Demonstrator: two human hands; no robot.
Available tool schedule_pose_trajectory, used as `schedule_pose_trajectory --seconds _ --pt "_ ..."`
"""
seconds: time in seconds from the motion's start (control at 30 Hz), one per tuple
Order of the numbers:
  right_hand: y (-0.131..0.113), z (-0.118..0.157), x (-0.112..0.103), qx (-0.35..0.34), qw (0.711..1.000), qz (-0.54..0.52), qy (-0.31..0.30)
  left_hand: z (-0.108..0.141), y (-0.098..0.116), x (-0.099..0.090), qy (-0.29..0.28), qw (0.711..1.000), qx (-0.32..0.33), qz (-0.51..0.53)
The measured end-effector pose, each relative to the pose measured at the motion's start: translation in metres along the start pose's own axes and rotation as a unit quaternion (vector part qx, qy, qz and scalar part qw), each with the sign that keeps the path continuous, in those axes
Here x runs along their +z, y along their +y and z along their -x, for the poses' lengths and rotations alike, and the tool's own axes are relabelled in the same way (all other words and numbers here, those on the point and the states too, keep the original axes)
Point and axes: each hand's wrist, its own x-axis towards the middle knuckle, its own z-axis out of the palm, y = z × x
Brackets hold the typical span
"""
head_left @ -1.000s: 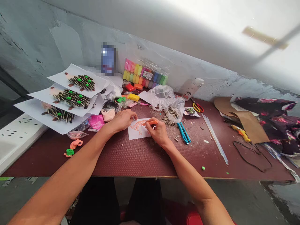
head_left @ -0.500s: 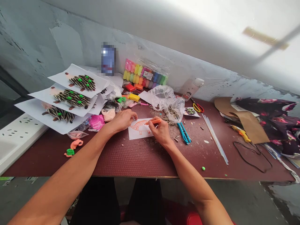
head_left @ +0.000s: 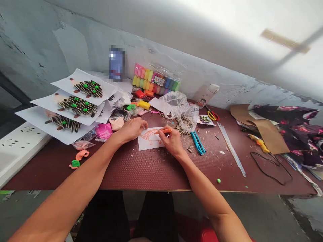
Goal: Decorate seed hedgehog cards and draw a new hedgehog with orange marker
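A white sheet of paper (head_left: 146, 145) lies on the dark red table, bearing an orange drawing of a rounded, striped animal with small feet. My right hand (head_left: 173, 140) is closed around an orange marker (head_left: 165, 130), its tip over the right part of the drawing. At the sheet's upper left corner rests my left hand (head_left: 133, 129), fingers bent and close together; whether anything is between them is hidden. Left of that hand sit a bag of pale pink clay (head_left: 117, 123) and a bright pink one (head_left: 104, 131).
Stacked papers with seed hedgehogs (head_left: 88, 89) are at the left, near a white power strip (head_left: 21, 143). Behind are packed coloured clay (head_left: 156, 80) and a seed bag (head_left: 174, 104). A teal cutter (head_left: 198, 143), scissors (head_left: 213, 115), clear sticks (head_left: 231, 149) and glue gun (head_left: 259, 143) lie right.
The marker in my right hand has shifted slightly left over the drawing. My left hand stays at the paper's corner.
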Motion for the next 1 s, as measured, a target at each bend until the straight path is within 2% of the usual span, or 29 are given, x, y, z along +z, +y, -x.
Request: schedule_pose_trajectory --seconds 0.87,1.0 --pt "-0.0077 0.0010 -0.0015 0.014 1.000 0.002 -0.007 -0.0007 -0.0042 0.0030 0.017 1.000 0.013 0.006" --pt "-0.0063 -0.0002 -0.0032 0.009 1.000 0.006 0.023 -0.0004 -0.0028 0.0015 0.005 1.000 0.004 0.004"
